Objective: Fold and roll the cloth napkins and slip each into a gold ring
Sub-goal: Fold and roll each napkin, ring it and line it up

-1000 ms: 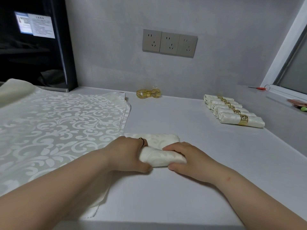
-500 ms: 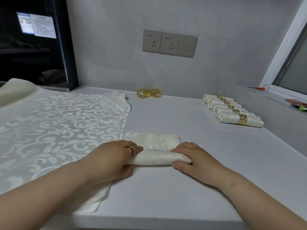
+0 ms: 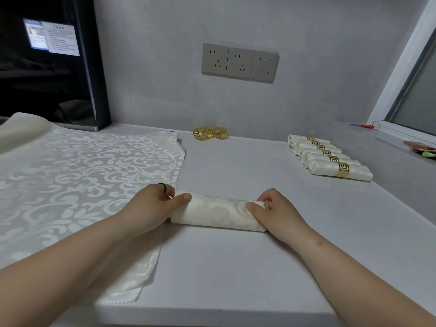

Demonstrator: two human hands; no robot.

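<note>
Napkins are tallied as five ringed rolls (image 3: 328,157), one unringed roll (image 3: 218,214) and two loose gold rings (image 3: 207,133), the unringed roll being clamped endwise by the curled fingers of left hand (image 3: 151,206) and right hand (image 3: 276,211).

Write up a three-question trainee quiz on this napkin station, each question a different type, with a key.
1. Fill in: the left hand and right hand each grip one ___ of the rolled napkin.
2. True or false: the rolled napkin already wears a gold ring.
3. Pick one. The loose gold rings lie: A) on the counter below the wall sockets; B) in the left hand; C) on top of the rolled napkin.

Key: 1 end; 2 false; 3 A.
</note>
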